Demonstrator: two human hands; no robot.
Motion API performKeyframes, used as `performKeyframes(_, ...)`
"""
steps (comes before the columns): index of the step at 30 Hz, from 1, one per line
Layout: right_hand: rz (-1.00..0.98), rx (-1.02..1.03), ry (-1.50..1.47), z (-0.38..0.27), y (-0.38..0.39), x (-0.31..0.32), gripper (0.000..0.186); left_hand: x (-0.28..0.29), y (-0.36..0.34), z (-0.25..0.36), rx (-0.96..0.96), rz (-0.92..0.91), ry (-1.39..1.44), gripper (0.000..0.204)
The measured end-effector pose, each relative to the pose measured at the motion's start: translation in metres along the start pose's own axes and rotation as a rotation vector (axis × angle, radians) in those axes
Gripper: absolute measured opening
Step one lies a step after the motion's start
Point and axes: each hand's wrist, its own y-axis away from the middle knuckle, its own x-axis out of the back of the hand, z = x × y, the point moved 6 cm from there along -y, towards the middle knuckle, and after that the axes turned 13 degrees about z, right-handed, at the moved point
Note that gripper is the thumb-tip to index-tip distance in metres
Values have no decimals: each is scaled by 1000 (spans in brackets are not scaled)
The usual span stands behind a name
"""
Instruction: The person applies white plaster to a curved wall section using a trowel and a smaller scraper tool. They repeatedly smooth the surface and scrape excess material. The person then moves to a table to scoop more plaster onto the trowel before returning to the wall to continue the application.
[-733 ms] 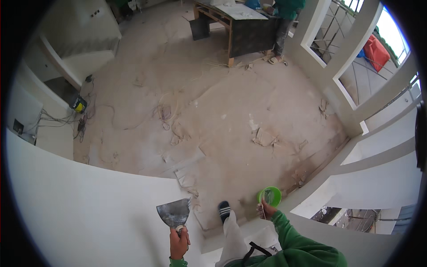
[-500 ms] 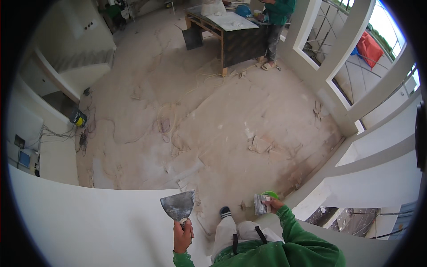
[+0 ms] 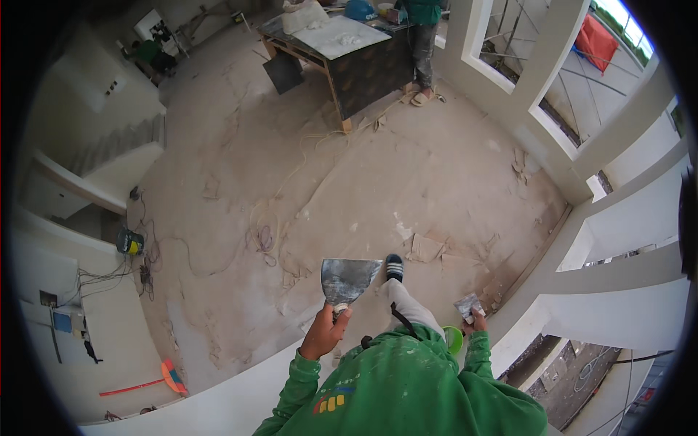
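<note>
Grey metal, smeared with pale residue, on a broad putty knife (image 3: 349, 280), clamped by its handle in the left hand (image 3: 326, 336), with the blade pointing forward above the dusty floor (image 3: 342, 185). Gripping a smaller flat scraper (image 3: 467, 304), streaked with white, in the right hand (image 3: 477, 322), well apart from the left. Just below, beside the body and partly hidden by it, a lime-green bucket (image 3: 455, 341). Wearing a green sweatshirt (image 3: 396, 385), specked with white, and a dark striped sandal (image 3: 394, 267). Farther off, a dark-panelled bench (image 3: 374, 73) under a pale board (image 3: 338, 38) and a blue helmet (image 3: 360, 10), with another person (image 3: 423, 47) standing just behind its right end. Over to the left, near tangled cables (image 3: 147, 276), a dark bucket (image 3: 129, 241) with a yellow patch. At lower left, a red-handled tool (image 3: 173, 376), kind unclear.
</note>
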Motion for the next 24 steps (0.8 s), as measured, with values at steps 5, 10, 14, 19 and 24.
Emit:
performKeyframes(5,86,53,165,-26,-73,-205,25,-18,-151,70,4,-84,84,22)
performKeyframes(10,-217,607,855,-88,-78,-527,27,1,-286,116,8,44,236,22)
performKeyframes(14,-583,1098,1354,-84,-93,-738,20,27,-394,105,14,183,328,21)
performKeyframes(19,-944,1414,1681,-68,-117,-902,22,57,-525,95,66,274,439,21)
performKeyframes(24,-922,1394,1928,-59,-192,-1025,29,106,-662,123,51,400,429,21)
